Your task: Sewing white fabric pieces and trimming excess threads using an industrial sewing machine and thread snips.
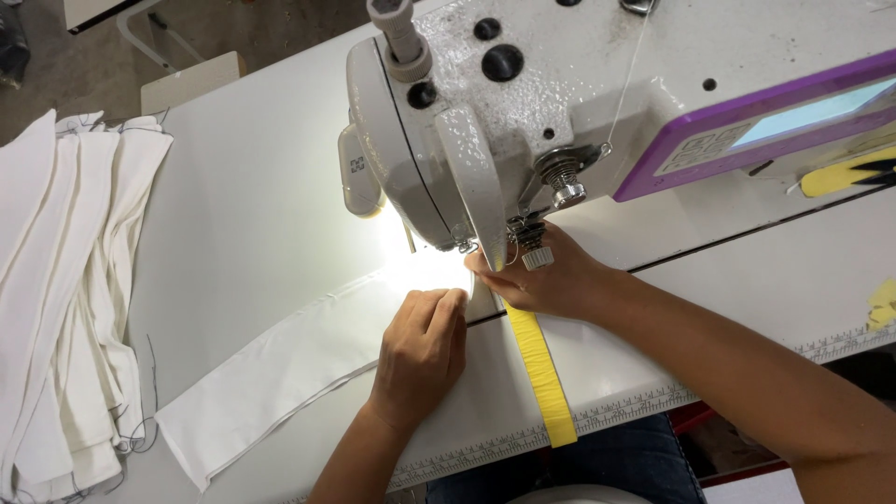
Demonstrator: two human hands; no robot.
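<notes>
A long white fabric strip (271,373) lies on the sewing table and runs up under the head of the white sewing machine (523,103). My left hand (422,350) rests knuckles-up on the strip just in front of the needle, fingers curled and pressing it flat. My right hand (546,275) sits to the right of the presser foot, fingertips on the cloth beneath the machine head. A yellow strip (541,373) runs from under my right hand to the table's front edge. The needle itself is hidden by glare from the machine lamp.
A stack of white fabric pieces (65,299) with loose threads lies at the table's left side. The machine carries a purple control panel (775,121) at the right. A printed ruler strip (616,411) lines the table's front edge.
</notes>
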